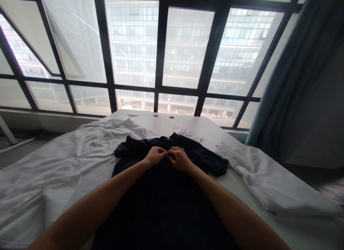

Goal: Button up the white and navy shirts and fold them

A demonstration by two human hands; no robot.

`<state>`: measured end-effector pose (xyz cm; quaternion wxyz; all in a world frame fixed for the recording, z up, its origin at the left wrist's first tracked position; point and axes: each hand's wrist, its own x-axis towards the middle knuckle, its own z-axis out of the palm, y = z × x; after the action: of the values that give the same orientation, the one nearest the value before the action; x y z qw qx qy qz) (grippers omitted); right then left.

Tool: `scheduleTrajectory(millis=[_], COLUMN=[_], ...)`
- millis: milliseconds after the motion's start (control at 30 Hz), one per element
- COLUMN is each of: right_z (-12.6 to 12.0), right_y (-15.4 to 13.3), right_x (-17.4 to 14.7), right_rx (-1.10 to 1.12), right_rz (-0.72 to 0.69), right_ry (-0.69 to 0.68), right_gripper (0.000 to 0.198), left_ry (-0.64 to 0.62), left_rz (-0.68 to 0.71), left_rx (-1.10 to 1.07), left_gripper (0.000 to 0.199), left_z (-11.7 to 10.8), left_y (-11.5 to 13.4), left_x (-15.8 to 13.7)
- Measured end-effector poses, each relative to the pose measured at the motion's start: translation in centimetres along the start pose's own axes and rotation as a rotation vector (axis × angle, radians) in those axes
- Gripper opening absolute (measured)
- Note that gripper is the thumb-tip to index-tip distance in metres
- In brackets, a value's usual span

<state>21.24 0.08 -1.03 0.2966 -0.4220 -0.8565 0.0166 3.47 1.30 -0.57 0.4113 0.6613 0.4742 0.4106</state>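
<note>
A dark navy short-sleeved shirt [209,155] lies spread on the white table, its collar end toward the window and its sleeves out to both sides. Over its upper front, my left hand [156,155] pinches the cloth near the middle line. Close against it, my right hand [179,158] grips the same spot with curled fingers. The fingertips of both hands almost meet. Whether a button lies between them is too small to make out. The lower part of the shirt runs toward me between my forearms and is very dark.
Crumpled white cloth [88,142] covers the table's left side. A folded white garment [264,178] lies at the right, and a small white piece [188,132] sits behind the shirt. Beyond the table [185,121] stands a framed window [134,42]; a blue-grey curtain [285,74] hangs at right.
</note>
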Motion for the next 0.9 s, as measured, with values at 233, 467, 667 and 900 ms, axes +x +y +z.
scheduleTrajectory(millis=[233, 467, 667, 900], right_z=[0.2, 0.1, -0.2, -0.5], right_y=[0.2, -0.1, -0.6, -0.6], right_x=[-0.1, 0.0, -0.1, -0.1], right_rx=[0.028, -0.023, -0.129, -0.162], right_rz=[0.027, 0.017, -0.051, -0.081], right_ry=[0.008, 0.007, 0.022, 0.074], right_gripper=[0.006, 0.004, 0.012, 0.010], left_ry=[-0.008, -0.004, -0.071, -0.111], left_rz=[0.134, 0.116, -0.120, -0.205], left_rx=[0.232, 0.345, 0.130, -0.084], left_gripper=[0.022, 0.020, 0.016, 0.014], left_z=[-0.2, -0.7, -0.9, -1.0], left_y=[-0.1, 0.6, 0.6, 1.2], left_x=[0.2, 0.0, 0.3, 0.0])
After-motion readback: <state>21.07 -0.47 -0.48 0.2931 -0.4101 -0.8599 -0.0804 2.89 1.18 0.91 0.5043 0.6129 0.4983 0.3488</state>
